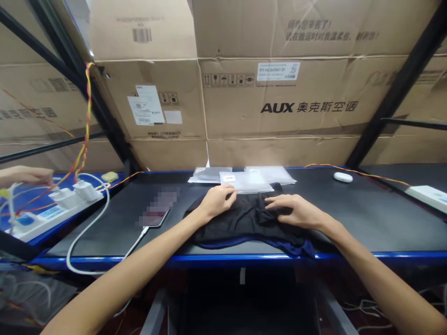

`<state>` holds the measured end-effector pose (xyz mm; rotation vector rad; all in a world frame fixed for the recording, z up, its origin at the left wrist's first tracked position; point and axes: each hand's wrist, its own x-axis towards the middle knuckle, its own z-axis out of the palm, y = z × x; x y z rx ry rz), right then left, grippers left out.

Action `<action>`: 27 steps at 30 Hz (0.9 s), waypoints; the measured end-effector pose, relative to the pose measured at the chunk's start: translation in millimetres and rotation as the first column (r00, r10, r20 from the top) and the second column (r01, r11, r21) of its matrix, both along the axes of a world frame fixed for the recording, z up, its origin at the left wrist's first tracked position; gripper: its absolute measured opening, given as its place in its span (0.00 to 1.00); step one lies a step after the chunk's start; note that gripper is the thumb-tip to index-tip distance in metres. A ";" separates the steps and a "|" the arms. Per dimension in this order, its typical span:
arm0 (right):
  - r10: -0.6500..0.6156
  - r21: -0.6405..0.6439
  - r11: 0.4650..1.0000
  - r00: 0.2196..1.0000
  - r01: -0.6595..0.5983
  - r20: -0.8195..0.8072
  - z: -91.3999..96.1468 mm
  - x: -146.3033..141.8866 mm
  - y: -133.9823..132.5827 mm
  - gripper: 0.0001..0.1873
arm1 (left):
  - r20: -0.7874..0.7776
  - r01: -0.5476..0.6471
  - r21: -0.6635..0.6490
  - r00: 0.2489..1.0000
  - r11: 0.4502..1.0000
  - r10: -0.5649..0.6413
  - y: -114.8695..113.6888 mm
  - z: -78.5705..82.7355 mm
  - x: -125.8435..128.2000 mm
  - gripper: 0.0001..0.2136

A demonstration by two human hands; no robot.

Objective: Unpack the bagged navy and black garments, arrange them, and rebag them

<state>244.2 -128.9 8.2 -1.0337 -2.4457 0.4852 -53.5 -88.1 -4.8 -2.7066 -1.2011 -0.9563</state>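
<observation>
A black garment (240,221) with dark blue edging lies crumpled across the front of the dark table. My left hand (218,203) is closed at its upper left edge, fingers curled and thumb bent in, pinching the fabric. At the right side of the cloth, my right hand (298,211) has a bunched fold between its fingers and thumb. Just behind the garment sits a clear plastic packet (249,180) with a small white label. Its near edge lies close to my left fingertips.
More plastic packets (211,174) lie at the back. A phone (160,216) on a white charging cable (101,216) is at left. A power strip (52,214) stands beside another person's hand (30,176). A white oval case (343,177) and cardboard boxes (296,125) sit farther back.
</observation>
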 end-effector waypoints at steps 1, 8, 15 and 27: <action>0.001 -0.006 1.000 1.000 -0.001 -0.005 0.8 0.4 -0.1 0.23 | -0.006 -0.021 -0.005 1.000 1.000 0.021 0.0 0.5 0.0 0.11; 0.053 -0.188 0.981 0.997 -0.040 0.061 8.1 14.1 0.3 0.31 | 0.002 -0.170 -0.011 0.985 0.985 0.170 -0.1 3.4 -0.8 0.08; 0.032 -0.104 0.994 0.999 -0.035 -0.029 4.4 8.6 2.3 0.23 | 0.107 -0.098 0.053 0.990 0.994 0.092 3.9 -2.9 -0.9 0.07; -0.111 0.088 0.987 0.963 0.136 -0.244 13.9 -9.2 -7.5 0.19 | -0.028 -0.111 0.009 0.993 0.994 0.112 -0.1 -2.5 2.8 0.12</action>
